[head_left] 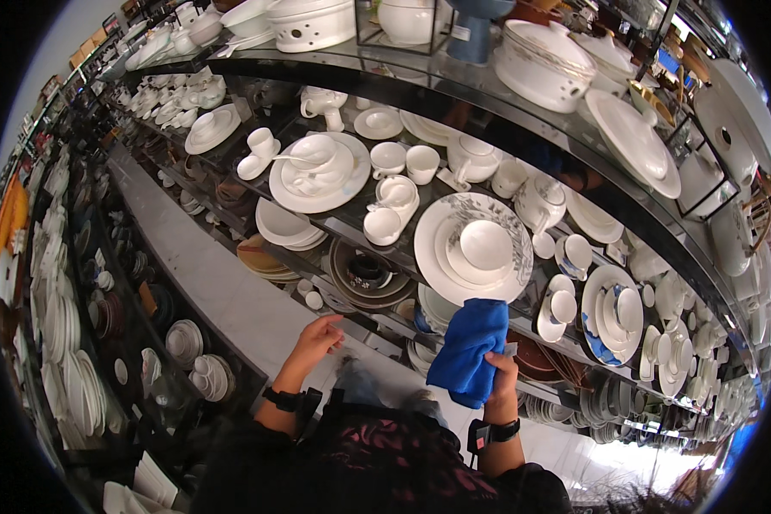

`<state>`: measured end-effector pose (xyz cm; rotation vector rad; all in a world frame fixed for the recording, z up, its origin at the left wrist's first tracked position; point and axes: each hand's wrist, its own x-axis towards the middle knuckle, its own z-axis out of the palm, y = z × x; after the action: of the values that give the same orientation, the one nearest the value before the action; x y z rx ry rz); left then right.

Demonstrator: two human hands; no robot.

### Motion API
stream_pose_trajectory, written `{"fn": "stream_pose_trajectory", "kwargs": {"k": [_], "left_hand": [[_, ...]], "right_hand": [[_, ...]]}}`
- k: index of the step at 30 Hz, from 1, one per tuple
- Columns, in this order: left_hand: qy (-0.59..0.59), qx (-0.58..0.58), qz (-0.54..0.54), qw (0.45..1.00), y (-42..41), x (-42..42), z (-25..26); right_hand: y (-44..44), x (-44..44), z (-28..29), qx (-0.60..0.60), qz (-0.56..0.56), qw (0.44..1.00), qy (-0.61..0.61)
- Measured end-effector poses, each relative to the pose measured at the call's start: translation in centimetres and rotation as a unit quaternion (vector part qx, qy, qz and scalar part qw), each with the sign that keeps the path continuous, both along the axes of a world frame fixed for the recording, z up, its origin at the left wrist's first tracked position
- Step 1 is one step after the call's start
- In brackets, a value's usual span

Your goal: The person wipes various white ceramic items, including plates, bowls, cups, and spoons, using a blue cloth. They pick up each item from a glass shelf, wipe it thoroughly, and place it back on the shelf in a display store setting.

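Observation:
My right hand grips a folded blue cloth by its right side, thumb on top. The cloth's far end overlaps the near rim of a large white dinner plate in the view; whether they touch I cannot tell. Smaller plates and a white bowl are stacked on that plate, with a grey pattern along its right side. My left hand hovers over the aisle with nothing in it, its fingers loosely bent and a little apart.
White cups, teapots and plate sets crowd the shelf ahead. Above it juts an upper shelf's dark edge bearing lidded casseroles. Lower shelves hold bowls. Behind the aisle floor, another rack carries stacked plates.

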<state>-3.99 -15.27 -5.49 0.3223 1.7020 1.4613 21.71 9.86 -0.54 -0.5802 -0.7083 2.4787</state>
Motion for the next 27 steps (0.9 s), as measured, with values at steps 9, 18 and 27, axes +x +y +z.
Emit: {"fn": "stream_pose_trajectory", "kwargs": {"k": [9,18,27], "left_hand": [[-0.057,0.064,-0.096,0.992,4.2,-13.1,0.3],[-0.279,0.123,-0.269,0.914,16.1,-19.4,4.5],[-0.277,0.069,-0.25,0.925,20.9,-17.8,4.6]], "right_hand": [[-5.8,-11.0,0.4,0.039,-0.056,0.996,-0.055],[-11.4,-15.1,2.1,0.049,-0.192,0.976,-0.093],[-10.4,-12.8,4.2,0.15,-0.259,0.94,-0.163]]}}
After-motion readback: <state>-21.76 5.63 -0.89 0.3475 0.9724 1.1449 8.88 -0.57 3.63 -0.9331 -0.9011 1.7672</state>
